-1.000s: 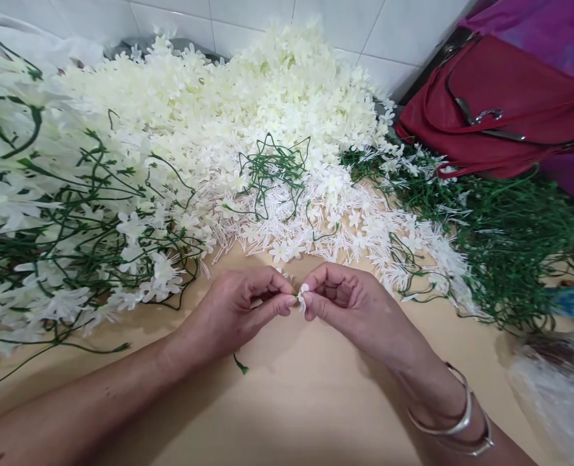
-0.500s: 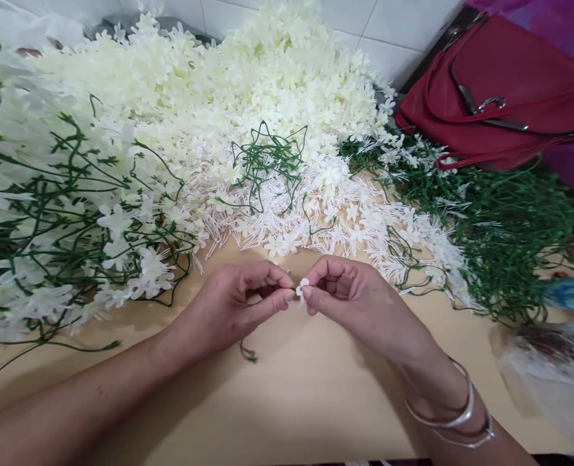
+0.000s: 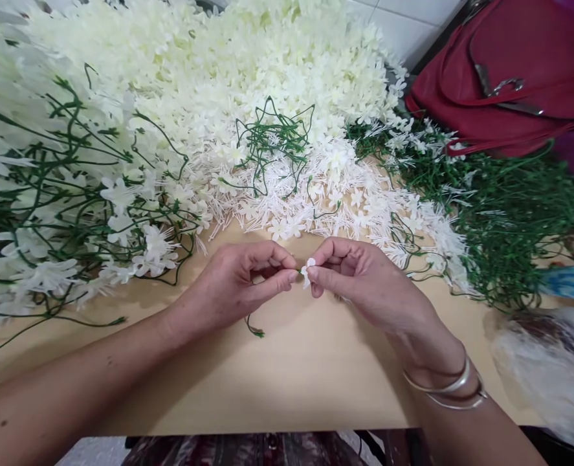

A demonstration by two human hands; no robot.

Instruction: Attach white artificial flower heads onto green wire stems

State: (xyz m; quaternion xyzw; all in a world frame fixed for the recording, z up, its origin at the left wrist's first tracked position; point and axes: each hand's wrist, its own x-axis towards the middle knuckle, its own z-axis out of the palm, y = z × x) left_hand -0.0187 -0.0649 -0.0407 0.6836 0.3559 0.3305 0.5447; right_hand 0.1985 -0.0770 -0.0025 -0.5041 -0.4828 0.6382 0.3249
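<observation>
Between thumb and forefinger, my left hand pinches a green artificial stem; its lower end hangs below the palm and its tip shows just past the fingertips. My right hand is closed on a small white artificial flower, held by thumb and forefinger right at the stem's tip. Flower and stem tip meet or nearly meet; the exact joint is too small to make out. Both hands are over the table, in front of a spread of white stamens and blossoms.
A large heap of cream flowers covers the back. Assembled flowers on green stems lie left; loose green stems lie right, with several in the middle. A red bag and a clear plastic bag are also at right.
The view has tilted down, so the table's front edge now shows. Both hands keep their pinches, and the white flower shows more of its petals at the stem's tip.
</observation>
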